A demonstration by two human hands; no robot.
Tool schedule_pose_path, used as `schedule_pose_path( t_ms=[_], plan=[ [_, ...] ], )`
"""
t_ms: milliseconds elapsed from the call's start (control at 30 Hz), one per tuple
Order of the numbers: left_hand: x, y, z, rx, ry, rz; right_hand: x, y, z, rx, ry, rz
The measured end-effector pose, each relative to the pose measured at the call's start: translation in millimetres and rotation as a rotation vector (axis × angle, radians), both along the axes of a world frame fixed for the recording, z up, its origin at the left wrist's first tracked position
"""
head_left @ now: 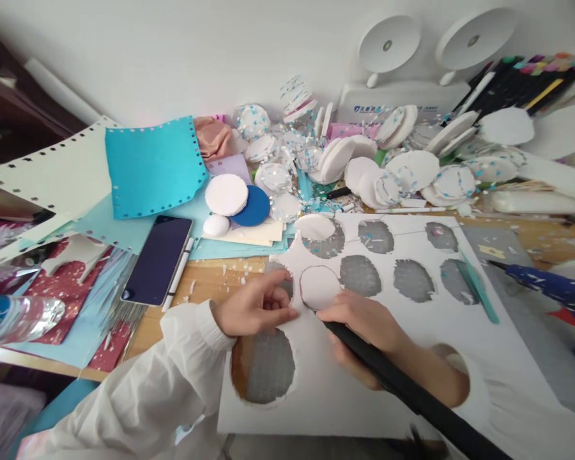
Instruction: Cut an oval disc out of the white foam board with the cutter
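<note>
A white foam sheet with several round holes cut out lies in front of me. My right hand is closed around a long black cutting tool, whose tip meets the edge of a traced circle on the sheet. My left hand rests on the sheet just left of that circle, fingers curled and pressing down, index finger pointing right. Both arms wear white sleeves.
A dark phone lies left on the wooden table. Teal perforated paper, white foam discs and confetti-covered discs crowd the back. A blue glue gun sits right, a teal stick on the sheet, a plastic bottle far left.
</note>
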State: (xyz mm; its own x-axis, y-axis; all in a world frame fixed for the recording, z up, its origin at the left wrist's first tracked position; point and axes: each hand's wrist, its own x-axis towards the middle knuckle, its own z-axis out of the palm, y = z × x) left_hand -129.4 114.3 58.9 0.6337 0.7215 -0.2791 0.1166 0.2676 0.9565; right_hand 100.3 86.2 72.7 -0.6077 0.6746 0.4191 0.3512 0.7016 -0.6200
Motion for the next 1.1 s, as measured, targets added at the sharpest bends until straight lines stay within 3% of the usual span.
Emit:
schedule_pose_path(
  t_ms=[400, 600, 900, 1100],
  plan=[
    [1.5, 0.9, 3.1, -0.049, -0.052, -0.024, 6.3, 3.2, 2.9, -0.149, 0.081, 0.034],
    [1.7, 1.1, 0.9, -0.039, -0.029, -0.021, 0.9, 2.6, -1.3, -0.123, 0.076, 0.020],
    [-0.3, -1.2, -2.4, -0.054, -0.060, -0.018, -2.4, 7.8, 6.9, -0.056, 0.113, 0.006],
    [0.4, -0.7, -3.3, -0.033, -0.046, -0.022, -2.7, 6.3, -3.9, -0.038, 0.073, 0.036]
  ],
)
